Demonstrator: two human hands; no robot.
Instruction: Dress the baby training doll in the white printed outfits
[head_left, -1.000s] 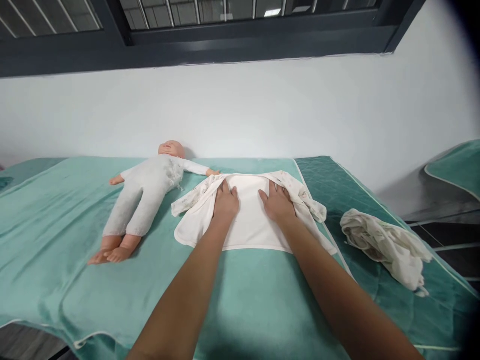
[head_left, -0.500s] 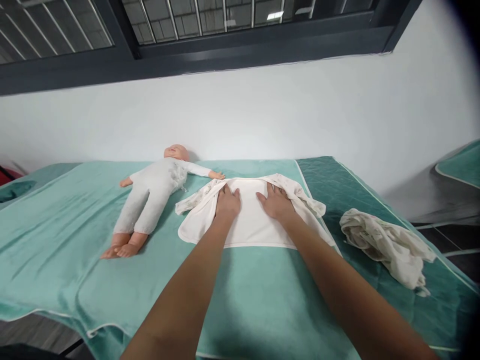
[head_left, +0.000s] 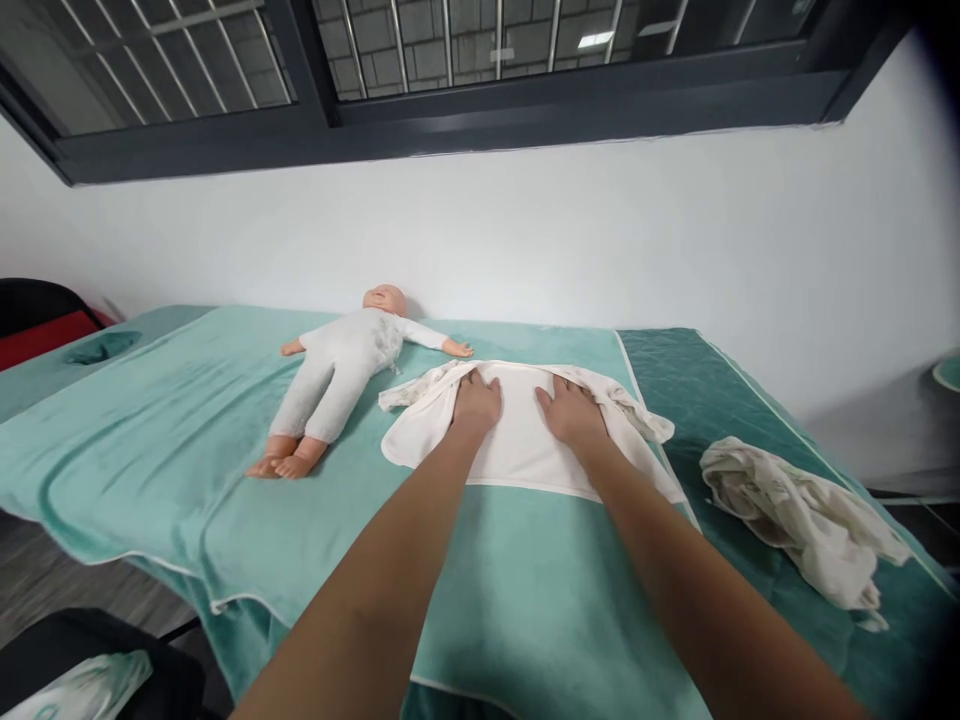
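Observation:
A white baby shirt (head_left: pixel 514 430) lies spread on the green bed cover, its patterned sleeves stretched out to either side. On its left half rests my left hand (head_left: pixel 478 402), open, fingers pointing away from me and thumb apart. My right hand (head_left: pixel 574 408) lies open on the right half, with its fingertips by the folded upper part. Folds of cloth partly hide the fingertips of both hands. Left of the shirt a baby doll (head_left: pixel 337 365) in a white suit lies on its back, one outstretched hand close to the shirt's upper left edge.
A crumpled white cloth (head_left: pixel 806 520) lies on the darker green cover (head_left: pixel 667 370) at the right. Behind the bed rises a white wall (head_left: pixel 525 240) below a barred window. A black chair (head_left: pixel 97 650) with a plastic package stands at the lower left.
The camera view has shifted left, so everything appears further right, and the black chair has come into view. Both hands stay on the shirt in nearly the same place.

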